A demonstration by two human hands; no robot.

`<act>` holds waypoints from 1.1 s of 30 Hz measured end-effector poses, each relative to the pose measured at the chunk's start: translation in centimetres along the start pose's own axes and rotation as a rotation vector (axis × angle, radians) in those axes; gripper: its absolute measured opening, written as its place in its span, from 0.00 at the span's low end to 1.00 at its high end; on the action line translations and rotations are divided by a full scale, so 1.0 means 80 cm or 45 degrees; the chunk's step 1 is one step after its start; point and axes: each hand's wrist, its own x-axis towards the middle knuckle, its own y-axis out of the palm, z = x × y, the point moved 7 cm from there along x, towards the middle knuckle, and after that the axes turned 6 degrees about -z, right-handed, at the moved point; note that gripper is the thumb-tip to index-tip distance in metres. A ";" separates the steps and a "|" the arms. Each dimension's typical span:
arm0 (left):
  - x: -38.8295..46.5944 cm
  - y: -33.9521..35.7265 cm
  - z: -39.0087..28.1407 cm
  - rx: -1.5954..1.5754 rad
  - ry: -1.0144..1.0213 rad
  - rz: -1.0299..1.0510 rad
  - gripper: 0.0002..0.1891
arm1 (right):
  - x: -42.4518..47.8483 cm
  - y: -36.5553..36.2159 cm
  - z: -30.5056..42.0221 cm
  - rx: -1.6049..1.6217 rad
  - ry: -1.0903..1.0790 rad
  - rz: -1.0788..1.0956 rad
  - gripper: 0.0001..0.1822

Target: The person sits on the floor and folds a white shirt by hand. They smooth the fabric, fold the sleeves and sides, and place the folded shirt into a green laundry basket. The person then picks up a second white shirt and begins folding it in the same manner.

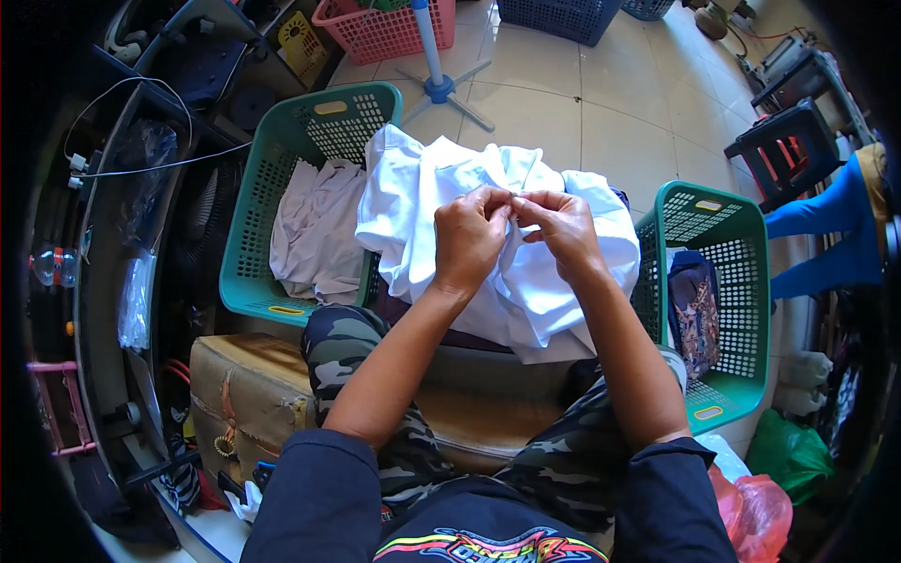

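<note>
A white cloth garment [450,169] lies bunched up in front of my knees, over something dark. Above its middle, my left hand [471,239] and my right hand [559,229] meet at the fingertips. Thumb and forefinger of each hand are pinched together around a small spot; whether they hold a bit of the cloth or some tiny item is too small to tell. To the left stands a green plastic laundry basket [236,246] with crumpled pale cloth [317,225] inside. On the right, another green basket [757,302] holds dark patterned folded cloth [693,317].
A blue fan or stand pole [429,49] on a cross-shaped base rises beyond the garment, near a pink basket [387,35]. Shelving with a white cable [169,165] runs along the left. A person's blue-clad legs [823,211] show at right, above plastic bags [788,450].
</note>
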 end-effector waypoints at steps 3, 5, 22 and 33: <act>0.001 0.000 0.002 -0.152 -0.050 -0.025 0.04 | 0.000 -0.001 -0.001 0.029 0.022 0.004 0.07; 0.001 0.002 0.009 -0.262 -0.138 -0.020 0.03 | 0.001 0.000 -0.003 0.099 0.100 0.019 0.06; -0.014 0.025 0.043 -0.765 -0.697 0.243 0.06 | -0.005 -0.005 -0.025 0.005 0.316 0.268 0.09; -0.026 0.015 0.093 0.216 -0.376 0.503 0.14 | -0.088 0.023 -0.028 -0.881 0.032 1.404 0.11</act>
